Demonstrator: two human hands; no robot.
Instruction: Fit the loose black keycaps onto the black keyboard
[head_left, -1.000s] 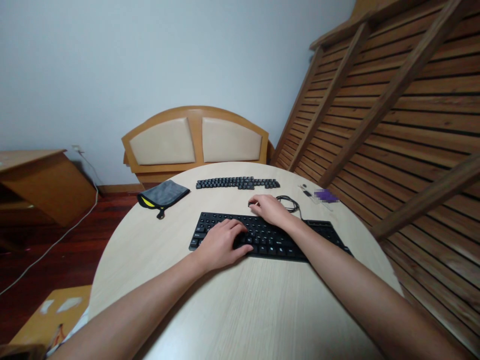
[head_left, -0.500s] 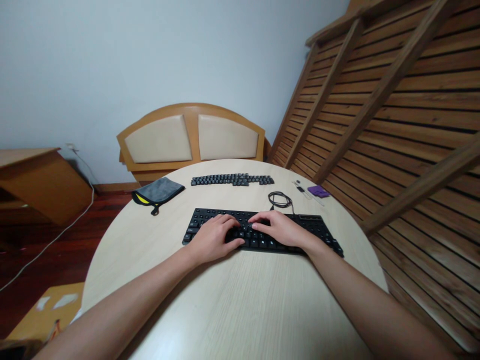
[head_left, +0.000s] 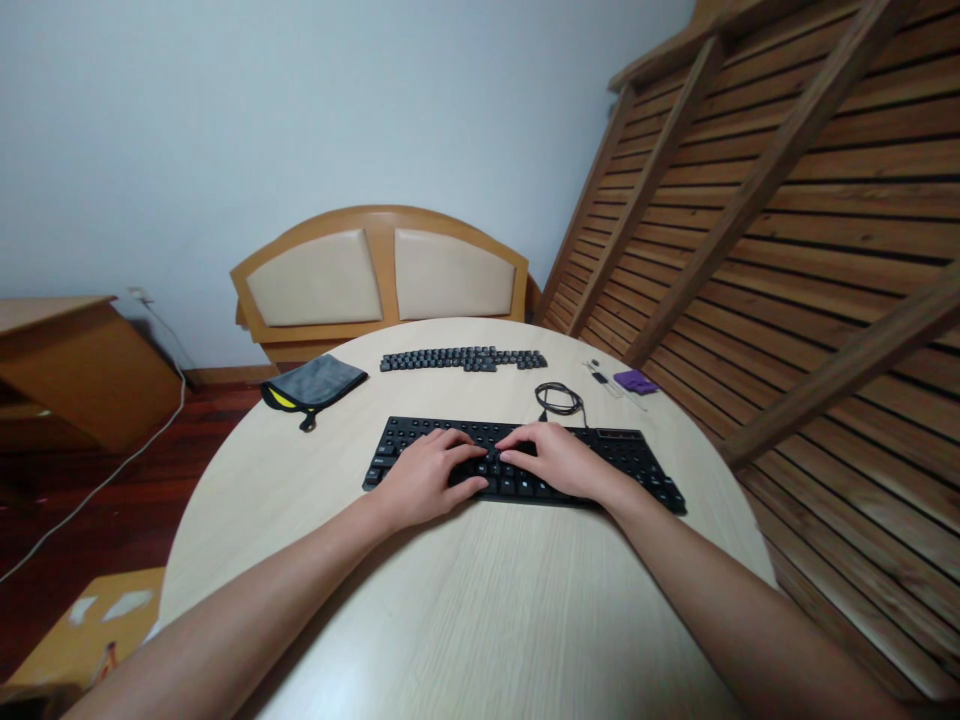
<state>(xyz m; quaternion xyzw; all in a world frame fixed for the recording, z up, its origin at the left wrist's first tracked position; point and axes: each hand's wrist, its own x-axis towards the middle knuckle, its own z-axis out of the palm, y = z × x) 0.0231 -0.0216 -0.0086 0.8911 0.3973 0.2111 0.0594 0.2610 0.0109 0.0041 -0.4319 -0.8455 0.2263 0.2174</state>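
Observation:
A black keyboard (head_left: 517, 488) lies on the round pale table, with keycaps on its near rows and left edge and bare key posts along its far rows. My left hand (head_left: 429, 470) rests over its left half, index finger reaching to a key in the middle, thumb apart at the front edge. From the right, my right hand (head_left: 559, 460) comes in over the middle, thumb and index tips close together beside that finger. Anything between those tips is too small to make out. Loose black keycaps (head_left: 450, 358) stand in rows behind the keyboard.
A coiled black cable (head_left: 559, 398) sits behind the keyboard. On the left is a folded grey cloth (head_left: 319, 380) with yellow inside; at the right, a purple cloth (head_left: 634, 381) beside small thin tools (head_left: 600, 377). Wooden slats (head_left: 750, 250) lean along the table's right side.
My left index finger has stretched further right, towards the right fingertips. My right fingertips have shifted slightly left and down. The keyboard and loose keycaps stay where they were.

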